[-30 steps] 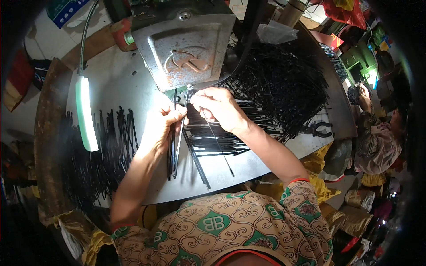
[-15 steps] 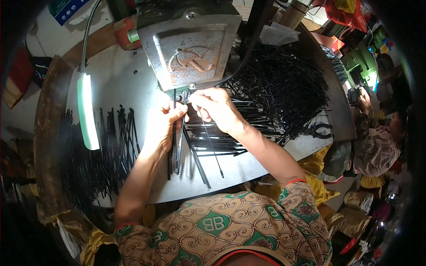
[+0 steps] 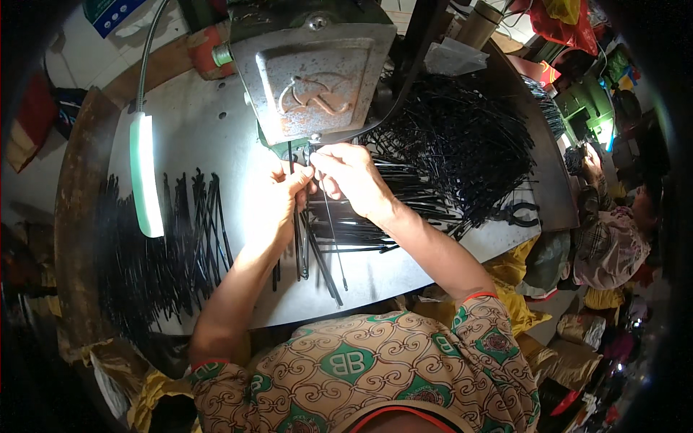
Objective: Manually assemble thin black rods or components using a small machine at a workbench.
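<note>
Both hands meet just under the head of a metal machine [image 3: 310, 86] with an umbrella embossed on its front plate. My left hand [image 3: 280, 206] is closed, thumb against fingers, on black umbrella ribs [image 3: 297, 249] that hang down toward me. My right hand [image 3: 355, 179] pinches a thinner black rod [image 3: 333, 234] near its upper end, and its lower end slants down over the table. The fingertips of both hands are close together, and the ends they hold are partly hidden at the machine. Beneath them, another long black rib [image 3: 325, 270] lies on the metal table [image 3: 195, 130].
A tangled heap of black ribs [image 3: 462, 144] covers the right side, with a row of ribs [image 3: 390, 189] before it. More ribs [image 3: 173, 252] lie at left under a lit lamp [image 3: 146, 177]. Pliers [image 3: 523, 214] sit near the right edge. Another person [image 3: 610, 238] works beyond.
My left hand has shifted slightly right, closer to my right hand, and its ribs moved with it. The thin rod's lower end has swung left. My right hand stays almost in place.
</note>
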Demonstrator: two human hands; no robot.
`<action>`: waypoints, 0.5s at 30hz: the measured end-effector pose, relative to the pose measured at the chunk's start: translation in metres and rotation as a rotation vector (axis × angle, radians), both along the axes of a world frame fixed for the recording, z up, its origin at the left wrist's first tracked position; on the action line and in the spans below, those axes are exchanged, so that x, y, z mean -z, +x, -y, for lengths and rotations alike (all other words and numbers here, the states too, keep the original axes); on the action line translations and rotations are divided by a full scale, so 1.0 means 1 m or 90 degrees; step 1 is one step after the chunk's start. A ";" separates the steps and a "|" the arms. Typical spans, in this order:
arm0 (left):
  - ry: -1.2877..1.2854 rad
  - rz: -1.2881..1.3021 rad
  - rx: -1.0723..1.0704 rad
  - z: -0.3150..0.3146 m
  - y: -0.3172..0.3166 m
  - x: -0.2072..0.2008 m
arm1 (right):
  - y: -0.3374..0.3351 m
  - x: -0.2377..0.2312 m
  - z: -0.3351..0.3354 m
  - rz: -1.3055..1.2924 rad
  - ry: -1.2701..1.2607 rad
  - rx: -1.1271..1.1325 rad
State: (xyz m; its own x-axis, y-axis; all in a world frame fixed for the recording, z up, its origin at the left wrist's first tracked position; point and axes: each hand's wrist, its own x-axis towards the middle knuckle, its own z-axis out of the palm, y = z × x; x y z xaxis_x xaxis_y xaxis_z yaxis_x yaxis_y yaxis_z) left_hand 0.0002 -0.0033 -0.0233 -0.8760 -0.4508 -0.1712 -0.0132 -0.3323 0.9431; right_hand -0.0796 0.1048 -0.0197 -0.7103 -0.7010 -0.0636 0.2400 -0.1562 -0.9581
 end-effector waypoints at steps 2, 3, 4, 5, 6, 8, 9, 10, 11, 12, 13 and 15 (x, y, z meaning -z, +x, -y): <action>0.019 0.005 -0.002 -0.001 0.000 -0.003 | -0.001 0.003 0.000 0.014 -0.003 -0.006; 0.028 0.007 -0.003 -0.002 0.000 -0.005 | -0.001 0.003 0.000 0.029 -0.002 -0.007; 0.017 0.016 -0.018 -0.003 0.000 -0.009 | -0.001 0.004 0.001 0.045 0.000 -0.008; 0.007 0.023 -0.032 -0.005 -0.001 -0.014 | -0.001 0.004 0.000 0.059 0.003 -0.008; -0.003 0.030 -0.045 -0.006 -0.001 -0.016 | -0.001 0.003 -0.002 0.059 0.016 -0.019; 0.005 0.038 -0.050 -0.005 -0.002 -0.016 | -0.003 0.000 -0.009 0.059 0.042 -0.043; 0.001 0.041 -0.045 -0.004 -0.002 -0.016 | -0.004 -0.005 -0.014 0.042 0.058 -0.036; -0.003 0.045 -0.041 -0.003 -0.002 -0.016 | -0.008 -0.008 -0.020 0.017 0.094 -0.023; -0.003 0.044 -0.037 -0.002 -0.001 -0.015 | -0.013 -0.009 -0.026 0.003 0.112 -0.008; -0.008 0.040 -0.035 -0.001 -0.002 -0.014 | -0.019 -0.008 -0.034 -0.009 0.131 0.010; -0.013 0.036 -0.034 -0.001 -0.002 -0.013 | -0.026 -0.007 -0.042 -0.009 0.149 0.039; -0.011 0.033 -0.033 0.000 -0.002 -0.014 | -0.038 -0.013 -0.057 -0.042 0.162 0.085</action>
